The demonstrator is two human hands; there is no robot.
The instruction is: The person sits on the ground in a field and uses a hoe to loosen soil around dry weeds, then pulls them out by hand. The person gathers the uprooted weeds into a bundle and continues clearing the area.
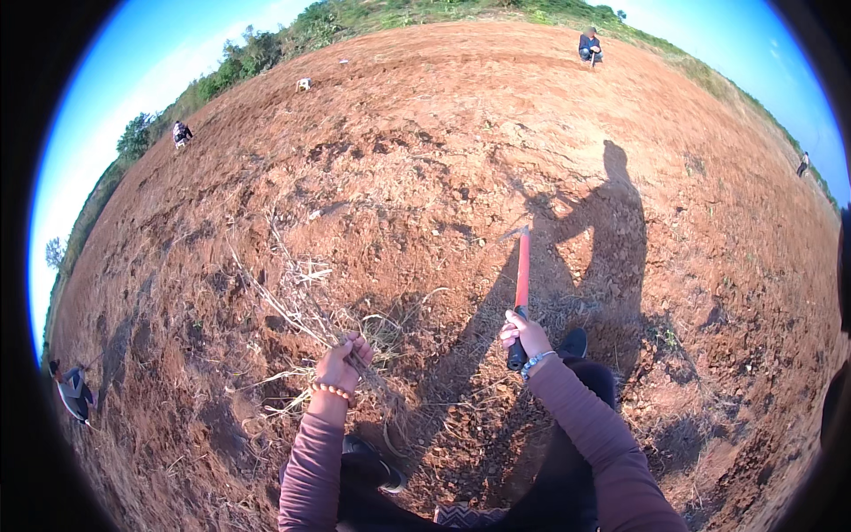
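Observation:
My left hand (346, 362), with a beaded bracelet at the wrist, is closed around a bundle of dry plant stalks (302, 319). The stalks fan out to the upper left, and their tangled lower ends hang beside the hand. In my right hand (526, 336) is the black grip of a hand tool with a red handle (523, 269). A thin metal head shows at the far end of the handle, pointing left; its exact kind cannot be told. Reddish, cloddy soil (425, 266) lies under both hands.
My shoes stand on the soil below my hands, and my shadow falls ahead to the right. A person (590, 48) squats far off; others are at the left (181, 133), lower left (73, 392) and right edge (803, 163). A small stool (304, 84) stands in the field.

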